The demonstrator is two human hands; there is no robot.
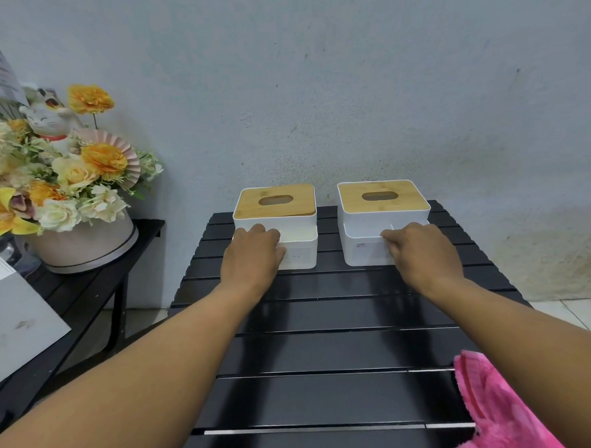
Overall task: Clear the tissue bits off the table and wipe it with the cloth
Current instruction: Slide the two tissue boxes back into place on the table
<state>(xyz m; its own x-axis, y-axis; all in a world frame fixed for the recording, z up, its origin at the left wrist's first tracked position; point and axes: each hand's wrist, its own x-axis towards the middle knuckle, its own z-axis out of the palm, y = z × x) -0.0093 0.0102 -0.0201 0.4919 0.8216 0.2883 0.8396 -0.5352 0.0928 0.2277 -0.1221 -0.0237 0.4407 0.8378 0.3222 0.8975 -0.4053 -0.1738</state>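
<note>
Two white tissue boxes with wooden lids stand side by side at the far end of the black slatted table point(325, 350). My left hand point(251, 259) grips the front rim of the left tissue box point(277, 207), fingers curled over its open front tray. My right hand point(422, 253) holds the front rim of the right tissue box point(384, 204) the same way. A pink cloth point(491, 404) lies at the table's near right corner, partly under my right forearm. No tissue bits show on the slats.
A grey wall rises right behind the boxes. At left, a lower black bench point(88, 291) carries a round flower arrangement point(61, 185) with a cat figurine and a white board point(19, 320). Tiled floor shows at right.
</note>
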